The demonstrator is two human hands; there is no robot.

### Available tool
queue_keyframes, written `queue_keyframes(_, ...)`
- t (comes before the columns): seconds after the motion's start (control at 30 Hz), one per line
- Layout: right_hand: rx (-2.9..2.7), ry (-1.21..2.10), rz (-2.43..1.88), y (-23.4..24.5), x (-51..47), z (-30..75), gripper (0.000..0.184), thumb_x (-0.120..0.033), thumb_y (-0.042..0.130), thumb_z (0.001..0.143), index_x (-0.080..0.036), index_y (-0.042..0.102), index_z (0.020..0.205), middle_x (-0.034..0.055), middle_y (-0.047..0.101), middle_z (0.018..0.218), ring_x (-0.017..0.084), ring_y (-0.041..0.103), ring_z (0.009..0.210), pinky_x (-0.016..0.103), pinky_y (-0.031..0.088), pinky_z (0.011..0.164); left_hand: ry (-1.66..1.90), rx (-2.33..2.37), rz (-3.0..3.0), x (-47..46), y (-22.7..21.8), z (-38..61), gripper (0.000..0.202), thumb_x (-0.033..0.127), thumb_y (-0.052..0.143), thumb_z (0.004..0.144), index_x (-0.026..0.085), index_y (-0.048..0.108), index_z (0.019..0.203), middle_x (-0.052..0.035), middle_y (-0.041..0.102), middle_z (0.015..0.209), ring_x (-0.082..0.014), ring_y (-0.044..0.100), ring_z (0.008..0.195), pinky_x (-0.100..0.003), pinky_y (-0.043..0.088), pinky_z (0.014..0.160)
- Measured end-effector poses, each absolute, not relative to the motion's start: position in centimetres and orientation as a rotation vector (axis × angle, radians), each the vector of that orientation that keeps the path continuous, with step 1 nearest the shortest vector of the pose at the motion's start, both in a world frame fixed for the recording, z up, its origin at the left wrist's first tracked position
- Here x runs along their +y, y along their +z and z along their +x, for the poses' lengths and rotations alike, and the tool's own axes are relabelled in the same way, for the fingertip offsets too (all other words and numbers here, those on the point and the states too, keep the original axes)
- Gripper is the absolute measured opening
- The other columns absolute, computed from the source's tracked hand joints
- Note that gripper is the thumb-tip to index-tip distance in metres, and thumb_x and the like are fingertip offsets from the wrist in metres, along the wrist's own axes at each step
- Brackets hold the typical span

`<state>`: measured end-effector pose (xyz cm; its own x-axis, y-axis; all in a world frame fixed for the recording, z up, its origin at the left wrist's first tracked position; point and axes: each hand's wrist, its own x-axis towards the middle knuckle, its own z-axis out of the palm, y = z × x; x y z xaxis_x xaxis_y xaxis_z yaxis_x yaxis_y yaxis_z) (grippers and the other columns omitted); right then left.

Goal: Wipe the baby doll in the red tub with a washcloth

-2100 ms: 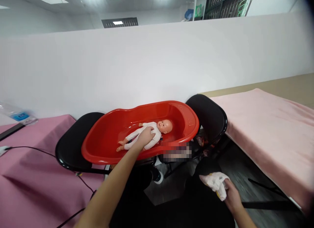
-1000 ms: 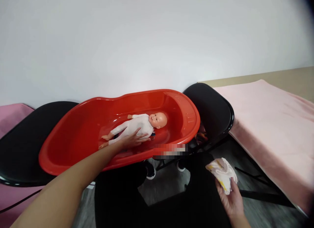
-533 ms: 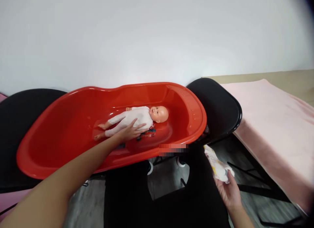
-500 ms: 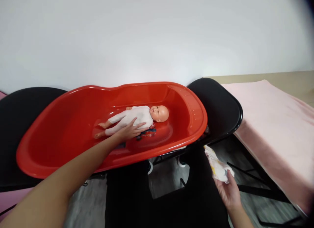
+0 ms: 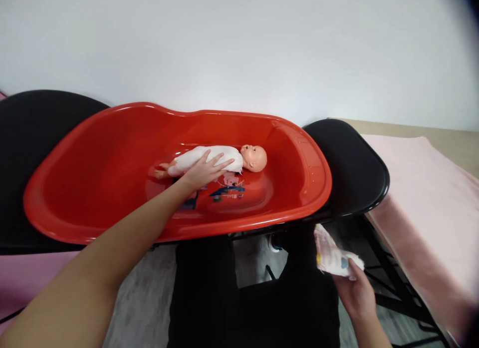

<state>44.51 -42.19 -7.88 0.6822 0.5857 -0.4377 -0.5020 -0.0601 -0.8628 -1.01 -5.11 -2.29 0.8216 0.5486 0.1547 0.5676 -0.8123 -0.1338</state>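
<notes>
A bald baby doll (image 5: 228, 156) in a white bodysuit lies in a red baby bathtub (image 5: 292, 215), turned partly onto its side with its head to the right. My left hand (image 5: 205, 169) rests on the doll's torso, fingers spread and lying flat. Below the tub's right end, my right hand (image 5: 355, 290) pinches a diaper (image 5: 335, 255), white with yellow and blue prints. The diaper hangs by my right knee, clear of the tub. Part of the doll's lower body is behind my left hand and forearm.
Black tabletops (image 5: 348, 168) stick out at both ends of the tub. To the right stands a surface with a pink cover (image 5: 430, 188). A printed picture (image 5: 228, 185) marks the tub floor. Behind the tub rises a white wall (image 5: 239, 48); my black-trousered legs (image 5: 254, 313) are below.
The doll has rolled from its back toward its far side, uncovering more of the tub's print. My left hand stays on its torso. My right hand still holds the diaper. The view has shifted slightly.
</notes>
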Motion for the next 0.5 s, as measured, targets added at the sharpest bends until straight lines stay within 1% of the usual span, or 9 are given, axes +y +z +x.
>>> queue_keyframes(0.07, -0.230, 0.764, -1.400, -4.1, -40.5, 44.4, 0.035, -0.039, 0.089, 0.071, -0.021, 0.078, 0.099, 0.0017, 0.080, 0.097, 0.021, 0.078, 0.079, 0.037, 0.071, 0.076, -0.218, -0.882, -2.819, -4.8, -2.3, -1.1, 0.068, 0.007, 0.047, 0.099, 0.042, 0.067, 0.153, 0.0030, 0.040, 0.176, -0.0371, 0.033, 0.165, -0.076, 0.024, 0.131)
queue_keyframes(0.13, -0.456, 0.605, -1.391, 0.6, -37.9, 43.6, 0.037, -0.038, 0.093, 0.068, -0.020, 0.078, 0.097, 0.0013, 0.079, 0.091, 0.019, 0.076, 0.076, 0.031, 0.068, 0.072, -0.285, -0.911, -2.835, -4.6, -2.2, -1.1, 0.067, 0.008, 0.047, 0.100, 0.044, 0.067, 0.152, 0.0039, 0.042, 0.175, -0.0362, 0.033, 0.165, -0.075, 0.024, 0.132)
queue_keyframes(0.17, -0.623, 0.540, -1.386, 3.1, -36.2, 42.8, 0.037, -0.038, 0.092, 0.073, -0.020, 0.078, 0.101, 0.0019, 0.079, 0.094, 0.019, 0.076, 0.080, 0.031, 0.068, 0.076, -0.321, -0.930, -2.842, -4.4, -2.1, -1.1, 0.066, 0.008, 0.049, 0.100, 0.045, 0.068, 0.151, 0.0041, 0.043, 0.175, -0.0359, 0.033, 0.165, -0.074, 0.023, 0.132)
queue_keyframes(0.2, -0.813, 0.483, -1.382, 5.4, -34.2, 41.7, 0.035, -0.038, 0.092, 0.077, -0.021, 0.078, 0.104, 0.0029, 0.079, 0.096, 0.021, 0.077, 0.086, 0.035, 0.068, 0.082, -0.355, -0.944, -2.845, -4.3, -2.1, -1.1, 0.065, 0.009, 0.050, 0.099, 0.045, 0.070, 0.149, 0.0042, 0.045, 0.174, -0.0357, 0.034, 0.165, -0.074, 0.023, 0.132)
queue_keyframes(0.27, -1.309, 0.472, -1.403, 9.0, -29.4, 38.5, 0.029, -0.040, 0.088, 0.086, -0.021, 0.079, 0.106, 0.0070, 0.079, 0.102, 0.027, 0.076, 0.100, 0.043, 0.065, 0.096, -0.414, -0.952, -2.836, -4.2, -1.8, -1.0, 0.061, 0.009, 0.053, 0.099, 0.044, 0.073, 0.144, 0.0036, 0.045, 0.173, -0.0358, 0.034, 0.165, -0.074, 0.022, 0.133)
queue_keyframes(0.3, -1.595, 0.521, -1.415, 10.0, -26.8, 36.6, 0.025, -0.042, 0.086, 0.089, -0.022, 0.079, 0.103, 0.0080, 0.079, 0.102, 0.028, 0.076, 0.104, 0.045, 0.063, 0.101, -0.436, -0.951, -2.826, -4.1, -1.6, -1.0, 0.059, 0.008, 0.054, 0.099, 0.042, 0.075, 0.142, 0.0031, 0.045, 0.174, -0.0358, 0.034, 0.165, -0.074, 0.022, 0.133)
queue_keyframes(0.37, -1.976, 0.688, -1.386, 10.3, -21.5, 32.2, 0.028, -0.050, 0.078, 0.095, -0.023, 0.076, 0.091, 0.0077, 0.077, 0.094, 0.028, 0.074, 0.098, 0.046, 0.061, 0.101, -0.466, -0.946, -2.806, -4.1, -1.2, -1.2, 0.055, 0.008, 0.055, 0.099, 0.040, 0.077, 0.139, 0.0016, 0.045, 0.174, -0.0354, 0.035, 0.165, -0.073, 0.024, 0.132)
queue_keyframes(0.43, -2.068, 0.943, -1.415, 8.3, -16.4, 28.0, 0.037, -0.051, 0.065, 0.104, -0.021, 0.069, 0.084, 0.0061, 0.073, 0.084, 0.025, 0.071, 0.083, 0.042, 0.061, 0.089, -0.490, -0.947, -2.791, -4.1, -0.9, -1.4, 0.051, 0.009, 0.055, 0.101, 0.037, 0.078, 0.136, -0.0004, 0.046, 0.173, -0.0350, 0.037, 0.164, -0.072, 0.028, 0.131)
queue_keyframes(0.5, -1.976, 1.245, -1.511, 4.8, -12.2, 24.4, 0.030, -0.043, 0.058, 0.108, -0.019, 0.068, 0.094, 0.0062, 0.073, 0.086, 0.022, 0.069, 0.076, 0.037, 0.060, 0.076, -0.511, -0.947, -2.781, -4.0, -0.8, -1.8, 0.047, 0.010, 0.055, 0.102, 0.035, 0.080, 0.133, -0.0025, 0.047, 0.173, -0.0357, 0.039, 0.162, -0.073, 0.031, 0.128)
